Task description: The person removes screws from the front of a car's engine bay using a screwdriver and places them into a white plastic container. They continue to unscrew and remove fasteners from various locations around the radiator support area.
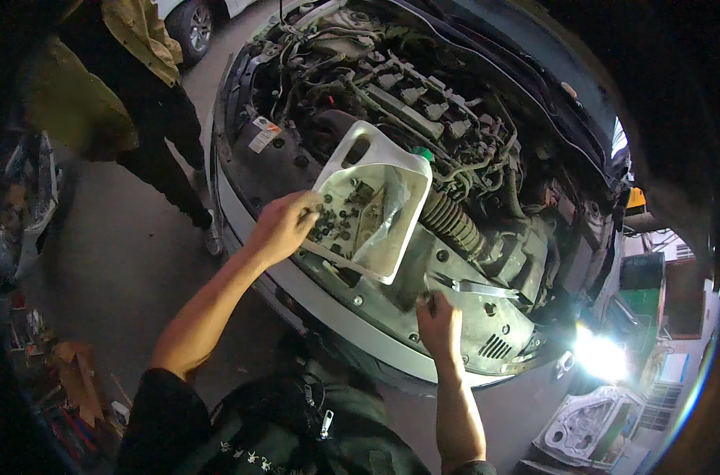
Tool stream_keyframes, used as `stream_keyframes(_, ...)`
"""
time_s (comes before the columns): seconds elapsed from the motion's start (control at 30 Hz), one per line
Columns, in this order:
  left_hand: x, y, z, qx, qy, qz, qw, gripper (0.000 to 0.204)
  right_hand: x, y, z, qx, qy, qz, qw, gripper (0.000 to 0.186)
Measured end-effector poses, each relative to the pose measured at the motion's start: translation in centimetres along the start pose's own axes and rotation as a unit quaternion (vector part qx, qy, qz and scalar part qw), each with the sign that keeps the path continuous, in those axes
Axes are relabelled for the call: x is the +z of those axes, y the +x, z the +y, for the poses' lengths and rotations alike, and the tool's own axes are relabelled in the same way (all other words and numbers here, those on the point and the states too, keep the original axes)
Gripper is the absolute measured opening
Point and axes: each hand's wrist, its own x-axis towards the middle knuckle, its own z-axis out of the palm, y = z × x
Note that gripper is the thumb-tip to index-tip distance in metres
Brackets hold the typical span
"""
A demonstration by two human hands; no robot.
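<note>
I have the two hands apart over the near side of a car's open engine bay. A cut-open white plastic jug with a green cap sits there, holding dark fastener clips and a clear plastic bag. My left hand curls at the jug's left rim, beside the clips; my right hand is bent over the cover panel, near a silver metal tool. I cannot tell whether either hand grips anything. A co-worker stands far left.

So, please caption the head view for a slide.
Left hand at a cut jug of small parts, engine beyond.
</note>
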Motion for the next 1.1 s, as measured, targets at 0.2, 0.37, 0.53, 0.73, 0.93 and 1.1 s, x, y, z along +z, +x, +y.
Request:
stream_keyframes(0.2,0.6,5.8,-2.2,-0.015,-0.079,-0.026,0.996,0.026,4.7,11.4,-11.8,0.017,-0.195,0.005,0.981,0.079)
stream_keyframes(0.37,0.7,6.0,-3.7,-0.208,-0.368,-0.068,0.904,0.025,11.5,13.9,-13.1,0.116,-0.315,-0.065,0.940,0.083)
stream_keyframes(0.53,0.1,5.0,-3.6,-0.216,-0.413,-0.060,0.883,0.026,12.0,14.9,-12.1,0.086,-0.281,-0.114,0.949,0.067)
stream_keyframes(0.73,-0.7,4.5,-5.8,-0.192,-0.385,-0.039,0.902,0.026,6.5,14.6,-13.0,0.098,-0.190,-0.107,0.971,0.061)
stream_keyframes(0.93,0.3,5.9,-4.0,-0.094,-0.251,-0.101,0.958,0.031,2.8,13.9,-6.4,0.067,0.174,-0.104,0.977,0.056)
stream_keyframes(1.1,2.2,6.6,-4.3,0.013,-0.202,-0.129,0.971,0.039,2.2,14.4,-4.9,0.126,0.381,-0.147,0.904,0.053)
